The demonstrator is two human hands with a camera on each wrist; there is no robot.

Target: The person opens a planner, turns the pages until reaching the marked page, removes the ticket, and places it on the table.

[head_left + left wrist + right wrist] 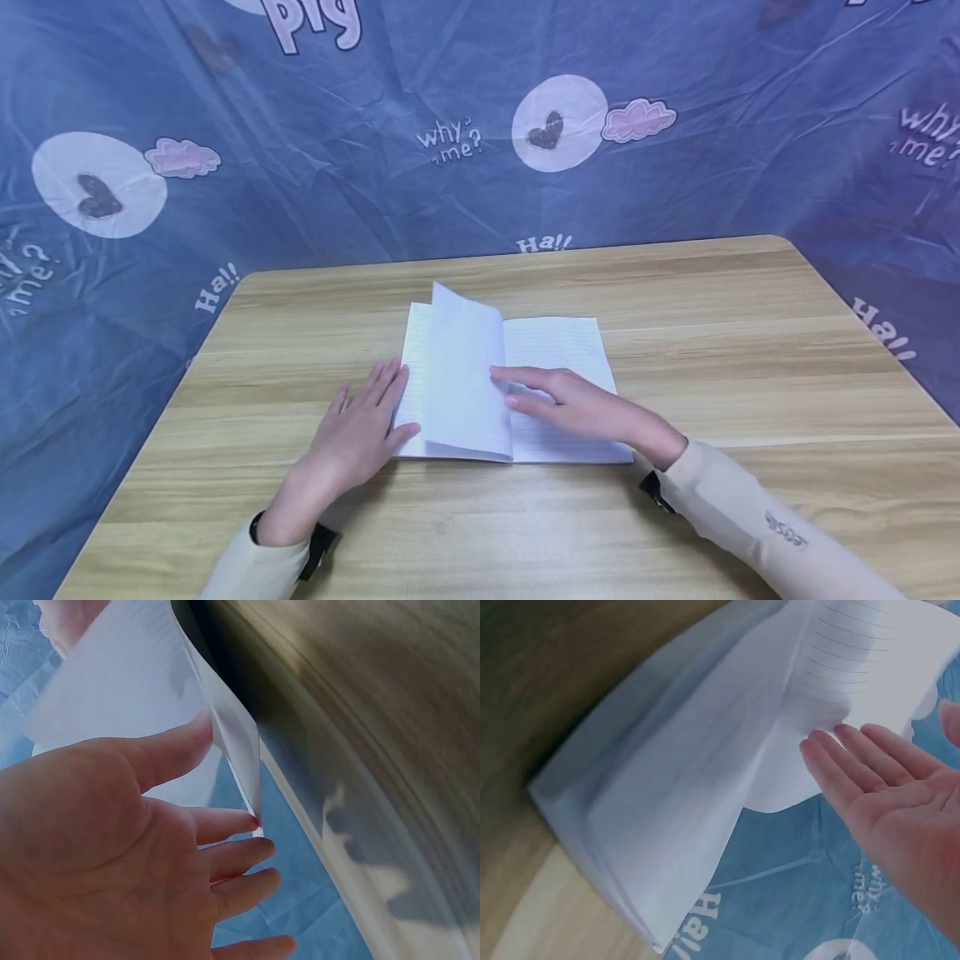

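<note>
An open notebook (558,343) with ruled white pages lies on the table. One loose-standing page (467,375) is raised from the spine and leans over the left side. My left hand (356,437) rests at the notebook's left edge with fingers spread, its thumb over the lower left page. In the left wrist view, the thumb and index fingertip of that hand (142,832) meet the paper's edge. Over the right page reaches my right hand (581,406), index finger extended to the raised page near the spine. The right wrist view shows its fingers (885,761) straight beside the paper.
The wood-grain table (712,333) extends around the notebook on all sides. Behind it hangs a blue printed cloth (360,167) with hearts, clouds and lettering. Dark straps (318,550) sit at both wrists, below light sleeves (772,517).
</note>
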